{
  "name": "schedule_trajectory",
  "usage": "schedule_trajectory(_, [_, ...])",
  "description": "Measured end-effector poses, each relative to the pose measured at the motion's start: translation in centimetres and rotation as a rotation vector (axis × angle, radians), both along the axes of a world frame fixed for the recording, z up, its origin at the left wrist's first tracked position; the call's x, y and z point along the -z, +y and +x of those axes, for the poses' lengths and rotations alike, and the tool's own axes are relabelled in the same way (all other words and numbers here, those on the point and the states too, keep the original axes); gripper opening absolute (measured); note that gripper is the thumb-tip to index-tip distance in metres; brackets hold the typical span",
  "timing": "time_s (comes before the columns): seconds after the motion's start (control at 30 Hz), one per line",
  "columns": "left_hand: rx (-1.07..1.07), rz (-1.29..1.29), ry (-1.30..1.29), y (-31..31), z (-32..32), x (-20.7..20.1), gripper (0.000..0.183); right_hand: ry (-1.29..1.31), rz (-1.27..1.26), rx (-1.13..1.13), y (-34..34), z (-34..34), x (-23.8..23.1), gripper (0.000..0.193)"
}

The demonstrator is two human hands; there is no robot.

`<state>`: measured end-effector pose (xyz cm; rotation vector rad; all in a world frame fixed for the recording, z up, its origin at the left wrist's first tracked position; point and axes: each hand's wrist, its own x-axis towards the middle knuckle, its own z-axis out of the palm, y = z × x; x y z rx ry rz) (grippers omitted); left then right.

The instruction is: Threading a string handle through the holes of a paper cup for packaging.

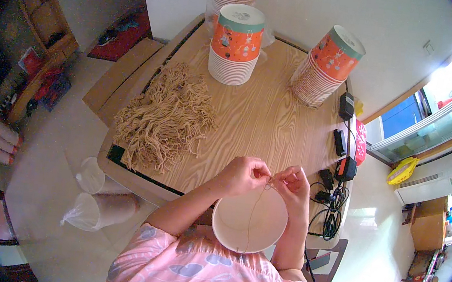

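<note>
White bucket: left hand and right hand pinch string near one o'clock, apparently tying; next likely requires tightening.

Daylight glares from the far-right window, with bent edges and black corners

both hands pinch a tan string at the rim of a white paper bucket.
</note>
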<state>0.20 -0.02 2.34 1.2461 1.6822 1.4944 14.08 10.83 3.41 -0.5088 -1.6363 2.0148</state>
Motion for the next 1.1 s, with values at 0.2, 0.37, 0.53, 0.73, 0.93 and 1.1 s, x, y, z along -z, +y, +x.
schedule_trajectory(0.2, [-0.001,-0.012,-0.085,0.0,0.0,0.0,0.011,0.021,-0.073,-0.015,0.1,0.0,0.0,0.023])
schedule_trajectory(0.37, [0.005,0.027,-0.026,-0.1,0.0,0.0,0.012,-0.009,0.037,0.035,0.3,0.0,0.3,0.024])
schedule_trajectory(0.53, [0.005,-0.045,-0.020,-0.1,-0.1,-0.7,0.011,-0.058,0.082,0.057,0.2,-0.1,0.2,0.024])
schedule_trajectory(0.73, [0.011,-0.057,-0.083,0.1,-0.1,-0.2,0.011,-0.076,0.110,0.062,0.2,-0.2,-0.1,0.021])
schedule_trajectory(0.93, [0.036,0.003,-0.206,0.3,-0.1,0.5,0.010,-0.059,0.136,0.061,0.5,-0.4,0.4,0.020])
schedule_trajectory(1.1, [0.060,-0.026,-0.324,0.4,-0.3,0.2,0.011,-0.073,0.135,0.065,0.5,-0.6,0.1,0.019])
